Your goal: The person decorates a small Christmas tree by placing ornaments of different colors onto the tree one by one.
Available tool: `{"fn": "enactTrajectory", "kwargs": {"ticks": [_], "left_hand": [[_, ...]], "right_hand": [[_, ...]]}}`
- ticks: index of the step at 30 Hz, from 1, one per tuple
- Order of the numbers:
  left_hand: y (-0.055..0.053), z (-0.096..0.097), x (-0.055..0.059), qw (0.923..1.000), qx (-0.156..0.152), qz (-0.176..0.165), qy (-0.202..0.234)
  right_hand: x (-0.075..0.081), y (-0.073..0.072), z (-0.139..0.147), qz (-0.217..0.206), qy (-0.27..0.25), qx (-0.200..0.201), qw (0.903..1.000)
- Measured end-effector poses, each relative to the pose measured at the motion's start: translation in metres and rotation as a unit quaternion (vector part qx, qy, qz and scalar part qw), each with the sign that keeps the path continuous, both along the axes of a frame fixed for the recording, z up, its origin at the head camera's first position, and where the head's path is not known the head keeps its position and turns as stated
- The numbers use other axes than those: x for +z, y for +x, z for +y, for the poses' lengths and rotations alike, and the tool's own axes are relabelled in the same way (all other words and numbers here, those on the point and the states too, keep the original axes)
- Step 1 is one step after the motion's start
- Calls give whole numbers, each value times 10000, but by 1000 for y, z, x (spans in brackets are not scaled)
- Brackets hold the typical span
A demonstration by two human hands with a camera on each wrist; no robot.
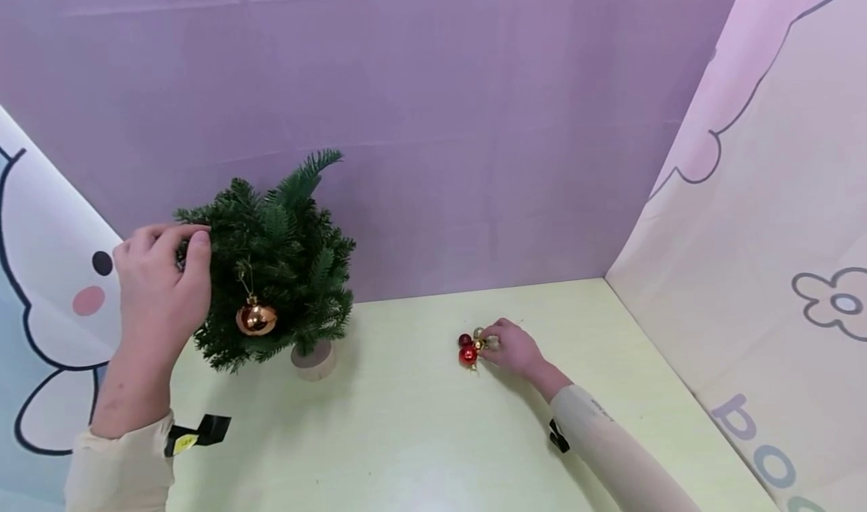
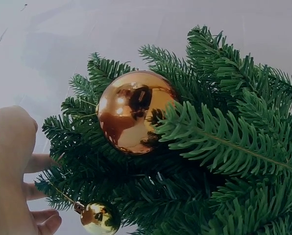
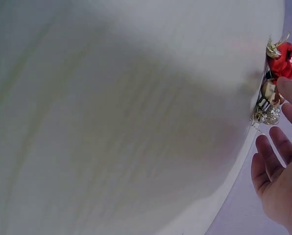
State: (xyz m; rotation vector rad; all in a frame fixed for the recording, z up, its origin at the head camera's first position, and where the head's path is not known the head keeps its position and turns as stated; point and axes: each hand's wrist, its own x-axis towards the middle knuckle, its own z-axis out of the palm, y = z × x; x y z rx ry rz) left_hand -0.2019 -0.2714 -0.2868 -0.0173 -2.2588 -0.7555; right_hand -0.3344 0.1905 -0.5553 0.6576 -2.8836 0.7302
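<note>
A small Christmas tree (image 1: 271, 233) stands at the left on a round wooden base (image 1: 314, 361). My left hand (image 1: 162, 278) is at its left side, fingers curled about outer branch tips (image 2: 58, 127). A copper ball ornament (image 1: 256, 318) hangs on the front of the tree. Lower in the left wrist view, a small gold ball (image 2: 100, 219) hangs close to my fingers. My right hand (image 1: 512, 348) reaches into a little group of ornaments on the table, thumb and forefinger at a gold ball (image 3: 270, 91). Beside it lie a red ball (image 1: 468, 355), a dark red ball (image 1: 464, 339) and glittery ones (image 3: 272, 114).
The pale table (image 1: 406, 422) meets a purple cloth backdrop (image 1: 440, 120) behind. Printed cloth panels stand on both sides, the right panel (image 1: 779, 233) slanting toward the table and the left panel (image 1: 54, 294) close to my left hand.
</note>
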Motion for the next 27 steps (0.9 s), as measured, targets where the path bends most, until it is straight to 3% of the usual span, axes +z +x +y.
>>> {"fn": "enactTrajectory", "kwargs": {"ticks": [8,18,27], "left_hand": [[-1,1,-2,10000,-19,80,6],[0,1,-3,10000,-29,-26,9],[1,1,-4,9999,-81,-89,-73]], "right_hand": [[-2,-2,1,-55,-240,-174,9995],[-8,-3,-2,-69,-76,-322,9994],[0,-4,-7,213,544,160,9982]]}}
